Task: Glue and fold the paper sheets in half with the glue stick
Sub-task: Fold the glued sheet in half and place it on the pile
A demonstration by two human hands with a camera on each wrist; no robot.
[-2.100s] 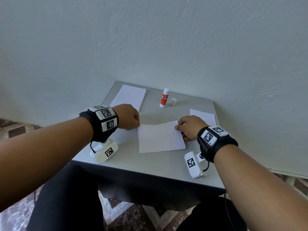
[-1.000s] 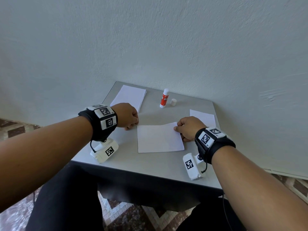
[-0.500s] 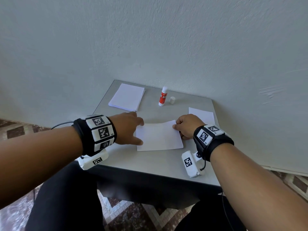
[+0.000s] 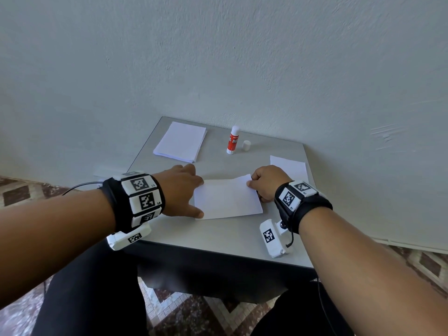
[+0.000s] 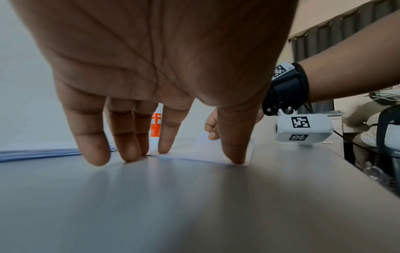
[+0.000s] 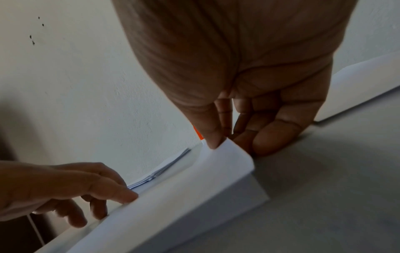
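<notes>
A white paper sheet (image 4: pixel 228 198) lies in the middle of the grey table (image 4: pixel 218 241), its far right corner lifted. My right hand (image 4: pixel 263 183) pinches that corner between thumb and forefinger; the right wrist view shows the raised paper sheet (image 6: pixel 194 184) curving up to the fingertips (image 6: pixel 213 143). My left hand (image 4: pixel 184 190) lies flat with spread straight fingers, its thumb (image 5: pixel 234 150) and fingertips pressing the sheet's left edge. The red and white glue stick (image 4: pixel 233 139) stands uncapped at the back, its white cap (image 4: pixel 246 145) beside it.
A stack of blank sheets (image 4: pixel 180 141) lies at the back left of the table. A single white sheet (image 4: pixel 289 166) lies at the right edge, behind my right hand. The wall stands close behind the table. Patterned floor shows below.
My left hand has gone from a curled fist beside the sheet to flat, spread fingers on its left edge. My right hand keeps hold of the far right corner.
</notes>
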